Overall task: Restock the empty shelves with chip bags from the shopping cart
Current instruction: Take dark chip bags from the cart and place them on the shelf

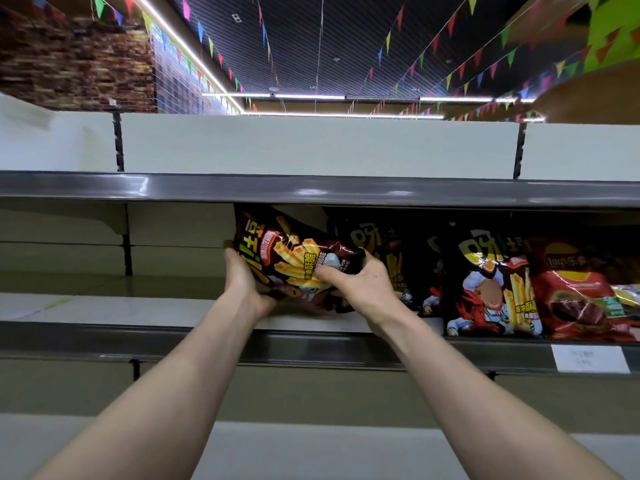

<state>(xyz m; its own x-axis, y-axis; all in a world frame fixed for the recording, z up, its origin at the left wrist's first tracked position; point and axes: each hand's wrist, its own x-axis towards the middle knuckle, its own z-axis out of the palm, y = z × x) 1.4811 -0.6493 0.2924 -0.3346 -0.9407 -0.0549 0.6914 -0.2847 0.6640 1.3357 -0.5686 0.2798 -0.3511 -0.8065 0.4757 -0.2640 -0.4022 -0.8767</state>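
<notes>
**Q:** Which step is logged, and where is the item?

**A:** Placement. One chip bag [298, 261], dark brown with fries pictured, is held tilted just above the shelf [121, 310], at the left end of the row already stood there. It is gripped by both hands. The left hand [242, 282] is curled round its left edge. The right hand [360, 285] is clamped on its right edge, with the thumb laid across the front.

**Q:** What is called for next?

**A:** By judgement, the bag is to be turned upright, set down on the shelf beside the black bags [485, 282], then released. The cart is not seen.

**Q:** Writing recorded?

**A:** On the held bag, "土豆" and "酥脆" are read. On the black bags, a large yellow "呀" is read. The lettering on the red bag [581, 292], further right on the shelf, is not made out. The price tag [590, 358] on the shelf's front rail is too faint to be read.
</notes>
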